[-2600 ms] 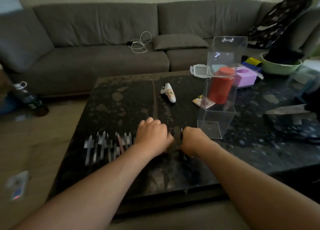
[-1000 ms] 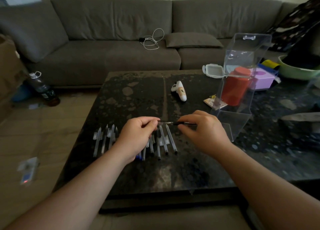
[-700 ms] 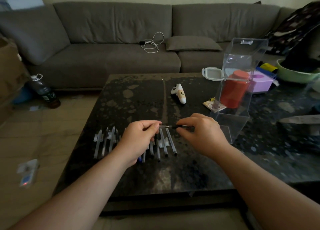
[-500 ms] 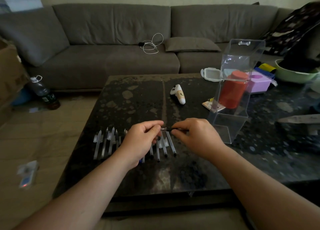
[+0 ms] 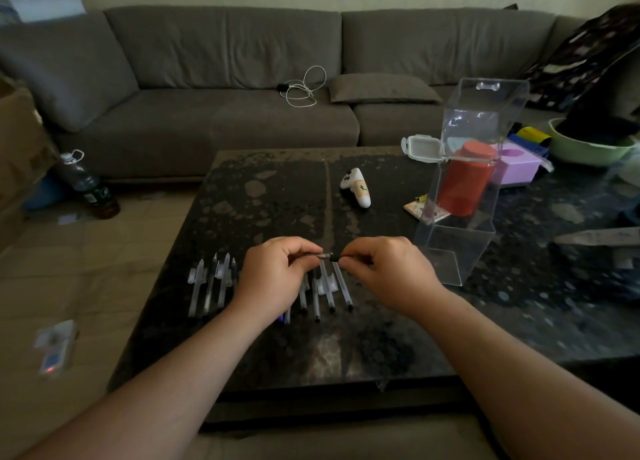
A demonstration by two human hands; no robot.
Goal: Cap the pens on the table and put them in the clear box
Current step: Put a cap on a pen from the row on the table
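Grey upholstery of the sofa (image 5: pixel 221 88) fills the background; we note a white cable (image 5: pixel 304 88) lying on its seat. Before it stands the dark stone table (image 5: pixel 263 196), our work surface. On its right part we record the clear box (image 5: pixel 464 189), upright and open toward us, with nothing of ours visible inside; a red jar (image 5: pixel 465 179) stands behind it and shows through its walls. A white controller (image 5: pixel 356 187) lies well clear of the work.

Our left hand (image 5: pixel 273 279) and right hand (image 5: pixel 388 272) are raised just above the table, both closed in a pinch, and between them we hold one pen (image 5: pixel 327 255) level. Which hand has the cap and which the barrel we cannot tell; the parts are too small.

We judge the capping to be in hand. To do it well, we should keep both parts on one line, press straight until seated, and avoid skewing the tip.

The remaining pens (image 5: pixel 325 286) lie in a row beneath our hands, more to the left; none appears boxed. The path to the box looks unobstructed, though the light box may tip.
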